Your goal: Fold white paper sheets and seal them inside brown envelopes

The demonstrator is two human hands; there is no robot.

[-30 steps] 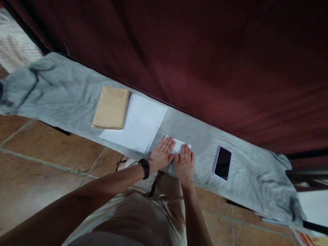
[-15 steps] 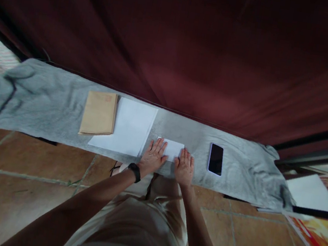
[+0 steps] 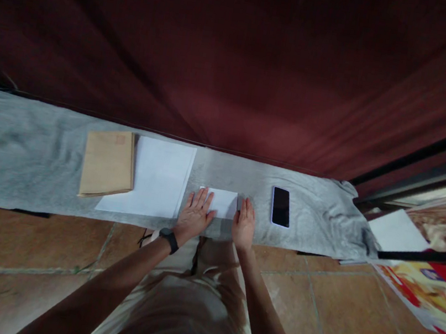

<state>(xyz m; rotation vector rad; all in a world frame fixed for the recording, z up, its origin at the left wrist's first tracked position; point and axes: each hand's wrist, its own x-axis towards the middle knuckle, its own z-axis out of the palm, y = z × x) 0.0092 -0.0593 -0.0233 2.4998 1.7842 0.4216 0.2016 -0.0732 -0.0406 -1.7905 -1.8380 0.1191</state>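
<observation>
A small folded white paper [image 3: 222, 202] lies on a grey cloth [image 3: 39, 162] that covers a long narrow surface. My left hand [image 3: 194, 216], with a black band on its wrist, rests flat on the paper's left end, fingers spread. My right hand [image 3: 243, 224] lies flat at the paper's right end, fingers together and stretched out. Both hands hold nothing.
Left of my hands lie a stack of white sheets [image 3: 150, 176] and a stack of brown envelopes [image 3: 108, 163]. A dark phone [image 3: 281, 206] lies to the right. A dark red curtain [image 3: 239, 58] hangs behind. Tiled floor [image 3: 26, 249] below; loose papers [image 3: 398, 231] at right.
My two hands have slid apart along the folded paper, from side by side at its middle to its two ends. The view has shifted to the right.
</observation>
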